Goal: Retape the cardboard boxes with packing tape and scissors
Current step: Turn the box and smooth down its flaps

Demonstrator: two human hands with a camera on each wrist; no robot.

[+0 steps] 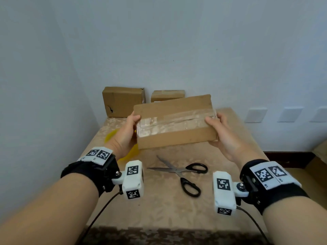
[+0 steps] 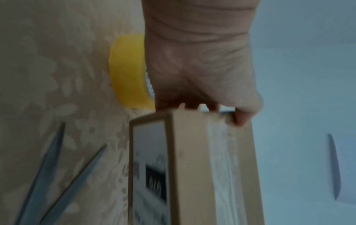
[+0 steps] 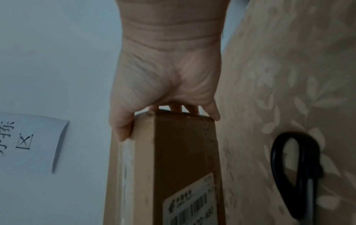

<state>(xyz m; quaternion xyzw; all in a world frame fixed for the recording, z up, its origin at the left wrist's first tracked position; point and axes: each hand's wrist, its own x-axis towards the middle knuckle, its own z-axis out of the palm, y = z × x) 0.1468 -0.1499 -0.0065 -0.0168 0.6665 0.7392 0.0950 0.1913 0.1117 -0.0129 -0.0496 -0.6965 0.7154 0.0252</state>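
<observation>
Both hands, left hand (image 1: pixel 126 129) and right hand (image 1: pixel 223 134), grip the taped box (image 1: pixel 174 121) (contents unseen) above the scissors (image 1: pixel 184 175).

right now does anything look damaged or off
Yes: the tall box by the wall has a dark tear near its lower left corner. The scissors lie wide open below the held box.
</observation>
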